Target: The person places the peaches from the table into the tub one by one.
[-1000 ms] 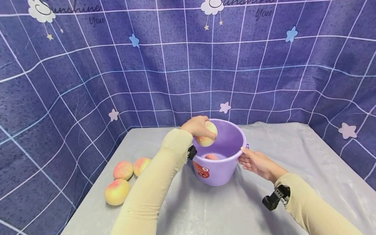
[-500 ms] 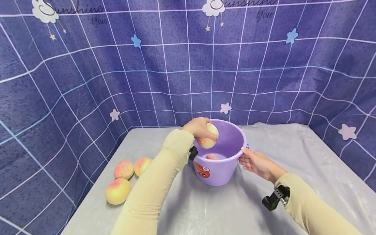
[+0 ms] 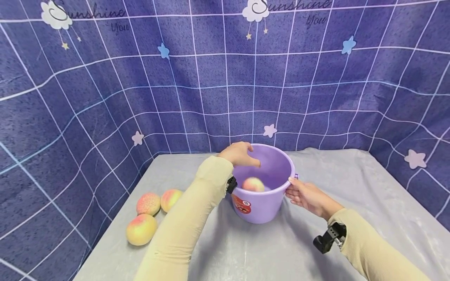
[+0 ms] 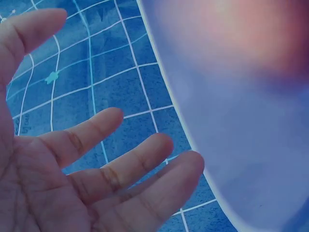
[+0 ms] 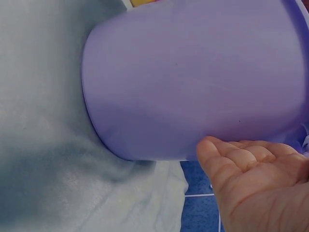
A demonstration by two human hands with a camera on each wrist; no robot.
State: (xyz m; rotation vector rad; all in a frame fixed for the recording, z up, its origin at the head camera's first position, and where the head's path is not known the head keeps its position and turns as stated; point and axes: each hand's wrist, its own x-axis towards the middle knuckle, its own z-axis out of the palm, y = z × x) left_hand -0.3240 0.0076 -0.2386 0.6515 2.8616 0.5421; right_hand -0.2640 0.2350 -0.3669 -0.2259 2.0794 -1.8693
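Observation:
In the head view a purple bucket [image 3: 263,208] stands upright on the cloth, a red label on its front. My left hand [image 3: 238,154] hovers over its left rim, fingers spread and holding nothing; the left wrist view also shows those parted fingers [image 4: 145,159]. Inside the bucket, below that hand, is a pale pink-and-cream peach [image 3: 253,184], slightly blurred; it appears as a large blur in the left wrist view. At the bucket's right rim my right hand [image 3: 309,197] grips with thumb on top and fingers against the outer wall.
On the left of the grey cloth [image 3: 225,253] lie three more peaches: a reddish one [image 3: 148,203], a yellow one [image 3: 141,229] and another [image 3: 170,200] partly behind the left sleeve. A blue gridded curtain [image 3: 211,97] rises behind and at both sides.
The left hand has let go of the peach, which has dropped from between its fingers down into the bucket, covering the reddish one seen there before. The right hand has stayed on the rim.

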